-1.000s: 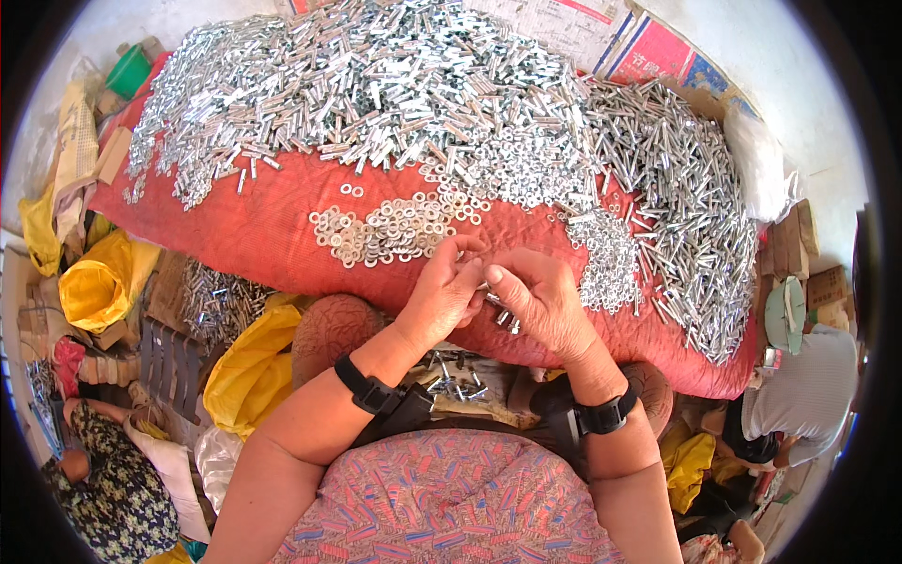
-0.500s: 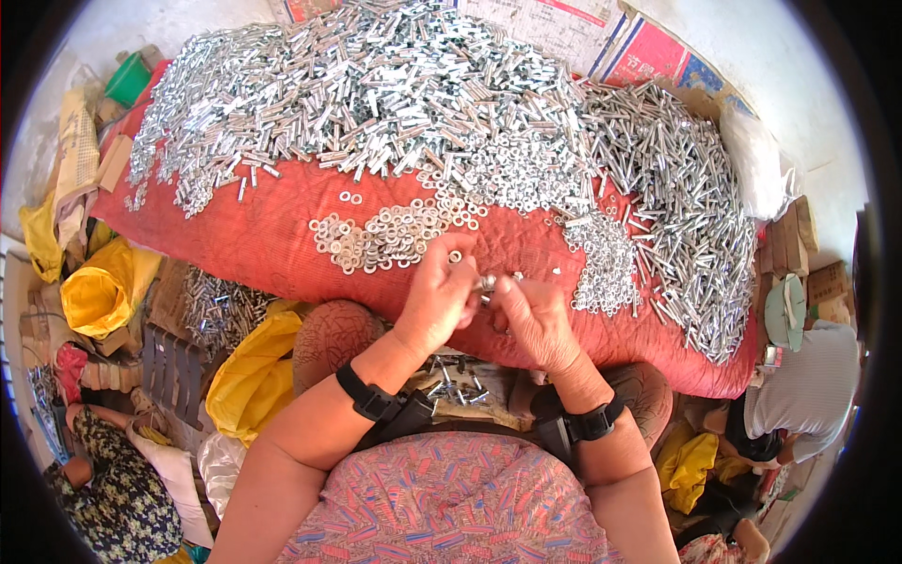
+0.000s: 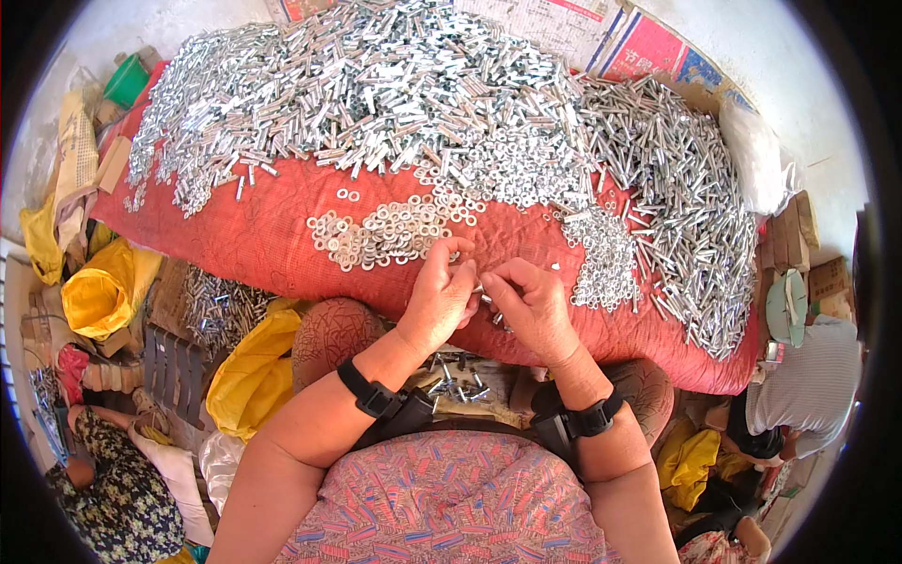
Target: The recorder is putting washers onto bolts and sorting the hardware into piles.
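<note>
My left hand (image 3: pixel 439 296) is closed in a pinch, its index finger curled near the edge of the flat washers (image 3: pixel 390 233). Facing it, my right hand (image 3: pixel 534 308) pinches with thumb and fingers. Between the two sets of fingertips is a small shiny metal fastener (image 3: pixel 485 293), mostly hidden, so its exact kind is unclear. Both hands hover over the near side of a red cloth-covered mound (image 3: pixel 272 211). Smaller metal rings (image 3: pixel 601 258) lie to the right of my right hand. Below my wrists, several bolt-like pieces (image 3: pixel 458 381) lie between my knees.
Short metal tubes (image 3: pixel 376 89) are heaped across the back of the mound, with long metal pins (image 3: pixel 691 207) on its right. Yellow sacks (image 3: pixel 249 376) stand at the left. A green tub (image 3: pixel 126 83) sits far left. Other people (image 3: pixel 799 395) work at both sides.
My right hand has shifted slightly, its index finger raised and bent toward the fastener at my left fingertips. My left hand stays in nearly the same place. The heaps look unchanged.
</note>
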{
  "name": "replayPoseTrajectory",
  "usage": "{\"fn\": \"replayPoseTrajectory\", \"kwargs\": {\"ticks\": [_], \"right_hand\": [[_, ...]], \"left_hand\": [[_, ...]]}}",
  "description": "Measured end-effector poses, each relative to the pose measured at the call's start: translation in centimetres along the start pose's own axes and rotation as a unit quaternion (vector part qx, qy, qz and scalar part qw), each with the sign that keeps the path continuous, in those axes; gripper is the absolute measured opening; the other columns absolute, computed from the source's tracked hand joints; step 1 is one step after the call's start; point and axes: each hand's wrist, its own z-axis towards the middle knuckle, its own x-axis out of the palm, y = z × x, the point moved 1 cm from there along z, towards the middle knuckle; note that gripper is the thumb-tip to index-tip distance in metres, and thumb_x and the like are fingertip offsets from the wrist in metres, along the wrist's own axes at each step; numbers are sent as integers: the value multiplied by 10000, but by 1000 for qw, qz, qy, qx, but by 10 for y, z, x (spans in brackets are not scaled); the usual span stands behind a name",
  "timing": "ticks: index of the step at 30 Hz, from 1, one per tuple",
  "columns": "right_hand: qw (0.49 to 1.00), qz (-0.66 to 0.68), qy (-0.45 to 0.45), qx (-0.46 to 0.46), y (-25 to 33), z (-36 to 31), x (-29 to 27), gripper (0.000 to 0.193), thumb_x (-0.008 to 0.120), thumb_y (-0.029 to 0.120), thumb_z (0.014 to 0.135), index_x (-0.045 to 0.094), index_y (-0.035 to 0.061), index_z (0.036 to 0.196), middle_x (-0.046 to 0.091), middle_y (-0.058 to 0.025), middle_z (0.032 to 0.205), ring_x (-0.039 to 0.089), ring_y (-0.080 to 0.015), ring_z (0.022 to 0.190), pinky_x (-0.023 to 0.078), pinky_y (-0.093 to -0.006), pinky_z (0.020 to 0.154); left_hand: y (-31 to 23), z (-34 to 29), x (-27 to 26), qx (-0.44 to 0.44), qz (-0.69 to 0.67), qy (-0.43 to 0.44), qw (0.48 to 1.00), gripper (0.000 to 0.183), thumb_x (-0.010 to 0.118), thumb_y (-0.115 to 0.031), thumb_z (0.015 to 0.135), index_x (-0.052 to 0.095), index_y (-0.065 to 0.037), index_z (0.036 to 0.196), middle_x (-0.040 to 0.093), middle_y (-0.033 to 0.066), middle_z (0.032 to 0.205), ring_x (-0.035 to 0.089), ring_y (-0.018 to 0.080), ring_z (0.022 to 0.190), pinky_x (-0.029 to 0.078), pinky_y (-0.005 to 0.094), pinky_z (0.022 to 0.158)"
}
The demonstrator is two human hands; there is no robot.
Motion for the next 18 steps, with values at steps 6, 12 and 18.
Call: {"fn": "replayPoseTrajectory", "kwargs": {"ticks": [6, 12, 18], "right_hand": [[998, -56, -36, -18, 16, 1, 1, 203, 631, 167, 925, 639, -7, 821, 583, -97, 624, 566, -139, 550, 449, -300, 512], [997, -60, -1, 44, -7, -10, -12, 333, 573, 245, 968, 624, -14, 764, 558, -111, 595, 547, -180, 544, 445, -353, 532], [983, -106, -148, -12, -17, 2, -54, 326, 613, 234, 927, 586, -19, 724, 572, -114, 612, 544, -215, 540, 434, -374, 537]], "left_hand": [[-3, -1, 2, 7, 31, 3, 1000, 197, 451, -126, 1008, 404, -87, 1196, 490, 12, 699, 386, 60, 458, 268, 217, 378], [-4, 2, -1, 30, 62, 8, 998, 209, 484, -128, 999, 424, -78, 1192, 500, -2, 730, 423, 56, 515, 305, 211, 409], [2, 1, -7, 90, 365, 162, 912, 210, 623, -150, 931, 567, -36, 1098, 594, 35, 903, 580, 120, 837, 495, 294, 731]]}}
